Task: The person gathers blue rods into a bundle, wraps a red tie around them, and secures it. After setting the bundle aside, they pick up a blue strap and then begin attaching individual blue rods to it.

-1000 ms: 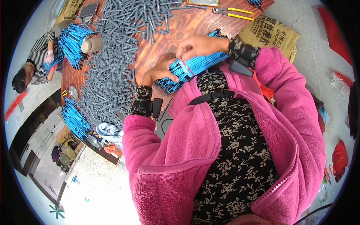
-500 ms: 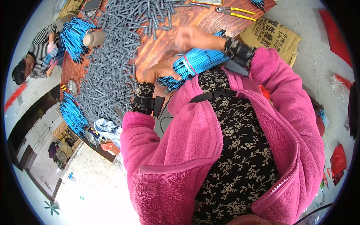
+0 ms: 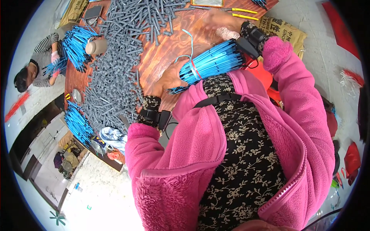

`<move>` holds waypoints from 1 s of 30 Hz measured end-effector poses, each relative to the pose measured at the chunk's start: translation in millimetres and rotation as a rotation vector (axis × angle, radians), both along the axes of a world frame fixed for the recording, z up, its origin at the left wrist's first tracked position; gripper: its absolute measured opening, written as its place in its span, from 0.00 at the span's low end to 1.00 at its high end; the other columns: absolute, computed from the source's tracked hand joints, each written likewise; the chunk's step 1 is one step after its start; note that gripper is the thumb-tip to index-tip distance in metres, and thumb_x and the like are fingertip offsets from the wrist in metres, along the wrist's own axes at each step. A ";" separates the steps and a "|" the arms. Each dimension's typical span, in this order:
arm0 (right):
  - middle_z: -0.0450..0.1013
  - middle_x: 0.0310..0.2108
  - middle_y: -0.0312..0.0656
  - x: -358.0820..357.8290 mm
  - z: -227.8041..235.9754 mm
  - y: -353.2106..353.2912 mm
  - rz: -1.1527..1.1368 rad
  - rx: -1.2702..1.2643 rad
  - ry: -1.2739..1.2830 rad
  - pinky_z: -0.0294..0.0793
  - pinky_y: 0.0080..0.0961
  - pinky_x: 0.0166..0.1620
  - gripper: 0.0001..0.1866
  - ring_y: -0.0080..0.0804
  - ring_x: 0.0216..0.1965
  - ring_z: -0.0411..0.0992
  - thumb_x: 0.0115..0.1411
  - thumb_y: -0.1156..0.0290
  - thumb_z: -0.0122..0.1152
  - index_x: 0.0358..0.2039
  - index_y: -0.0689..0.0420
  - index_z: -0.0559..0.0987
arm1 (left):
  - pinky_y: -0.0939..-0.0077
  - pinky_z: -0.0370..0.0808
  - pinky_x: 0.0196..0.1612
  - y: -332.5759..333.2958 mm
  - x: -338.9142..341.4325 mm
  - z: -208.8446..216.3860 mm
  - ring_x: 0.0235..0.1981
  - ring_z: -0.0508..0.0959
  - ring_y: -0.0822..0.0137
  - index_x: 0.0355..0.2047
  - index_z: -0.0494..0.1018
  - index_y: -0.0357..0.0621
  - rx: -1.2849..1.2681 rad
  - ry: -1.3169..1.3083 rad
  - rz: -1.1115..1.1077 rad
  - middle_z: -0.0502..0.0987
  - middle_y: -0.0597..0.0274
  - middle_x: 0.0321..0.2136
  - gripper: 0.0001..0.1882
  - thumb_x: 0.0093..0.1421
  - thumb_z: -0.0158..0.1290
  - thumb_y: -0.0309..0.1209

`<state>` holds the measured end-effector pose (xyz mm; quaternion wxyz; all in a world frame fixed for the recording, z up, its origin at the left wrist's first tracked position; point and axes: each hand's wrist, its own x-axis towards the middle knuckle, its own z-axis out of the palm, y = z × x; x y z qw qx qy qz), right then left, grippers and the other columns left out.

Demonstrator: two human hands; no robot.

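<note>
The left hand clasps the end of a bundle of blue, black-tipped rods, extending toward two o'clock. The right hand is blurred, its grip unclear; the bundle lies at its six o'clock. Grey plastic plugs heap the desk at the left hand's nine o'clock.

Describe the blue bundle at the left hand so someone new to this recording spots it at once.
Start at the wooden table, on the side nearest the pink jacket. There, at the left hand, lies a thick bundle of blue sticks with black tips. Unlike the blue piles farther left, it shows a red band and a pale blue tie with a loose strand.
</note>
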<state>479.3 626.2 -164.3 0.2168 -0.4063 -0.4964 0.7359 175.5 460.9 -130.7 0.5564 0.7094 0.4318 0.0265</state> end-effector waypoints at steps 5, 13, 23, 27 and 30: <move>0.77 0.29 0.40 -34.0 -23.3 -41.9 0.523 0.237 -0.024 0.74 0.28 0.37 0.16 0.32 0.32 0.76 0.56 0.59 0.60 0.32 0.61 0.80 | 0.59 0.58 0.65 -13.5 18.0 3.2 0.60 0.65 0.48 0.64 0.57 0.43 0.272 0.126 0.015 0.68 0.47 0.56 0.50 0.38 0.65 0.35; 0.79 0.35 0.49 -88.5 48.8 -85.9 0.734 0.658 -0.667 0.75 0.41 0.37 0.18 0.47 0.36 0.77 0.50 0.59 0.62 0.39 0.57 0.82 | 0.61 0.60 0.65 -18.1 30.6 12.3 0.58 0.66 0.47 0.65 0.55 0.43 0.387 0.297 0.116 0.69 0.46 0.54 0.49 0.42 0.63 0.34; 0.78 0.34 0.51 -100.3 39.5 -73.1 0.851 0.427 -0.805 0.74 0.42 0.37 0.19 0.49 0.37 0.77 0.46 0.62 0.62 0.37 0.58 0.81 | 0.60 0.61 0.65 -10.0 35.8 17.0 0.60 0.65 0.46 0.66 0.52 0.46 0.333 0.309 0.116 0.68 0.46 0.55 0.55 0.37 0.67 0.33; 0.76 0.28 0.49 -87.0 43.4 -79.1 0.647 0.451 -0.599 0.72 0.38 0.32 0.18 0.42 0.27 0.75 0.45 0.63 0.60 0.34 0.60 0.80 | 0.59 0.62 0.64 -6.2 26.5 10.3 0.60 0.64 0.46 0.67 0.51 0.46 0.272 0.306 0.114 0.66 0.44 0.57 0.57 0.35 0.67 0.31; 0.72 0.23 0.41 -80.2 26.0 -79.0 0.492 0.327 -0.254 0.68 0.31 0.27 0.14 0.29 0.22 0.69 0.51 0.62 0.57 0.31 0.61 0.77 | 0.61 0.62 0.63 6.0 15.9 4.0 0.62 0.63 0.50 0.66 0.53 0.44 0.111 0.186 0.196 0.64 0.46 0.60 0.56 0.34 0.67 0.29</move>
